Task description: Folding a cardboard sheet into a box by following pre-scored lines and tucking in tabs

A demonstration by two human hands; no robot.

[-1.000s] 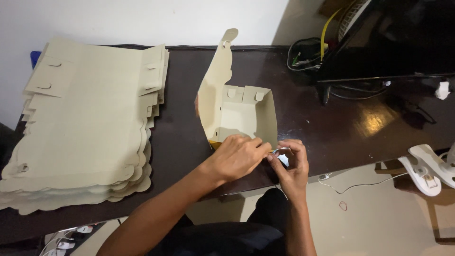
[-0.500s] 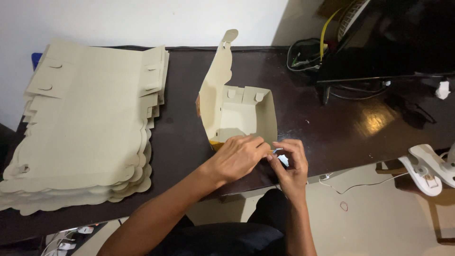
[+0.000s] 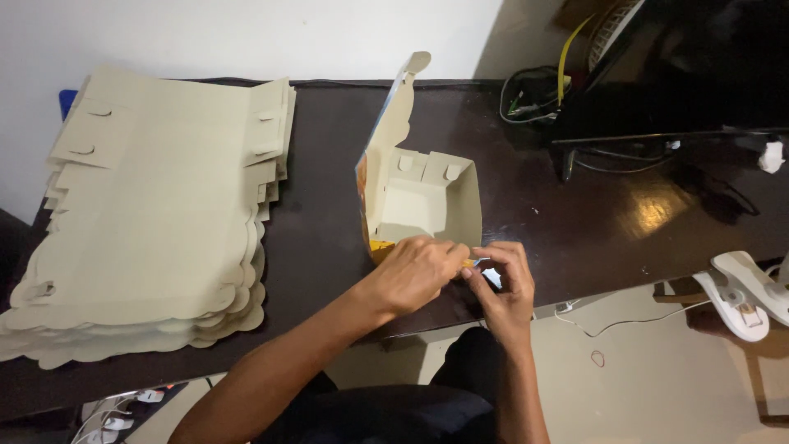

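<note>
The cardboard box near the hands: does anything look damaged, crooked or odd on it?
Nothing looks damaged. The cardboard box stands half assembled on the dark table, lid flap up, and both hands, left hand and right hand, work at its near edge. The stack of flat blanks is slightly fanned, not spilled.

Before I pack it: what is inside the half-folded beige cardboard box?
The beige cardboard box shows only bare inner walls and floor. Its near edge is covered by the left hand and right hand.

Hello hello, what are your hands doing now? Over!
Left hand and right hand both pinching the near edge of the half-folded box. Lid flap up. Flat stack off to the side, nothing blocking.
</note>
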